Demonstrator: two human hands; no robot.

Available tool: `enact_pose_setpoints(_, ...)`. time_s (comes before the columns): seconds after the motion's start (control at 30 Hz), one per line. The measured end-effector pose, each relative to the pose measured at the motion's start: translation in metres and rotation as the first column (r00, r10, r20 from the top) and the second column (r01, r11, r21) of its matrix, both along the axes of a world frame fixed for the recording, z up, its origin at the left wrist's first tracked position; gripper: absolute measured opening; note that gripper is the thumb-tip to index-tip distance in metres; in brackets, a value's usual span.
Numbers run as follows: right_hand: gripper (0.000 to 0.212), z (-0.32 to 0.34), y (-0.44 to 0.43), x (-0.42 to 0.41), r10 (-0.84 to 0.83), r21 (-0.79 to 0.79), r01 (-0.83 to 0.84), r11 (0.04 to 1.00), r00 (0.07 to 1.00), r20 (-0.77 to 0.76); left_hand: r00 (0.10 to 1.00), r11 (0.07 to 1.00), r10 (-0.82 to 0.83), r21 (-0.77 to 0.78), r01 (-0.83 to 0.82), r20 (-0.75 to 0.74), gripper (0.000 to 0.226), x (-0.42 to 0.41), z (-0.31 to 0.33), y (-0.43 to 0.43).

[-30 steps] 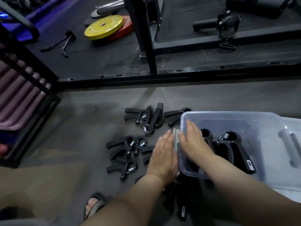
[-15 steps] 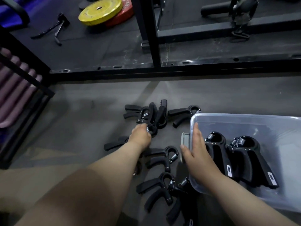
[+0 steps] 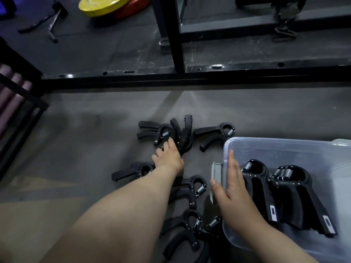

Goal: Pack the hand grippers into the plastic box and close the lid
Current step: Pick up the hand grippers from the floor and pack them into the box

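target: hand grippers clustered on the floor, centre of frame, just above the left hand
left hand: nearer, fingertips on cluster; grasp not discernible
right hand: flat, fingers straight, against plastic box, lower right

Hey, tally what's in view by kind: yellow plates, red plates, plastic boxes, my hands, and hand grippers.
Yellow weight plates: 1
Red weight plates: 1
Plastic boxes: 1
Hands: 2, the left hand and the right hand
Hand grippers: too overlapped and hidden for a firm count
Total, grippers aside: 5
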State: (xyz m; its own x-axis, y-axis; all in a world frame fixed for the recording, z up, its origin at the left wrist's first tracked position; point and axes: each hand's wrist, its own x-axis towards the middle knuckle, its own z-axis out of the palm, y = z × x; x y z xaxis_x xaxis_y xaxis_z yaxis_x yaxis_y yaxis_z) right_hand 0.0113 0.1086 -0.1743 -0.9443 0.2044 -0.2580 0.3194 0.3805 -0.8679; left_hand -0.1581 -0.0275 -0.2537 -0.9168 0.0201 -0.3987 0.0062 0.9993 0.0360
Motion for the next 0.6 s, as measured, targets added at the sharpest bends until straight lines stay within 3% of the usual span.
enact_pose_setpoints(0.13,0.083,0.001,0.0,0.0,0.009,0.004,-0.009,1.0,1.0,0.001,0.989,0.982,0.06,0.186,-0.034,-0.139,0.059,0.002,0.011,-0.005)
enact_pose_setpoints(0.23,0.083,0.003,0.001,-0.001,0.002,-0.009,-0.002,1.0,1.0,0.007,0.941,0.848,0.309,0.488,-0.206,-0.141,0.028,-0.003,0.029,-0.017)
enact_pose_setpoints(0.3,0.082,0.005,0.001,-0.001,-0.002,-0.012,0.002,1.0,1.0,0.007,0.874,0.736,0.467,0.606,-0.303,-0.13,0.028,-0.004,0.045,-0.024)
enact_pose_setpoints(0.37,0.082,0.007,0.001,0.0,0.004,0.003,-0.004,1.0,1.0,0.017,0.785,0.583,0.613,0.724,-0.369,-0.094,0.028,-0.002,0.06,-0.029)
enact_pose_setpoints(0.47,0.081,0.01,0.002,0.0,0.023,0.004,-0.023,1.0,1.0,0.003,0.658,0.265,0.751,0.882,-0.389,0.065,0.029,0.002,0.09,-0.035)
enact_pose_setpoints(0.6,0.081,0.014,0.007,0.0,0.082,0.016,-0.082,0.996,0.996,0.023,0.627,-0.089,0.667,0.879,-0.469,0.402,0.028,0.013,0.134,-0.038)
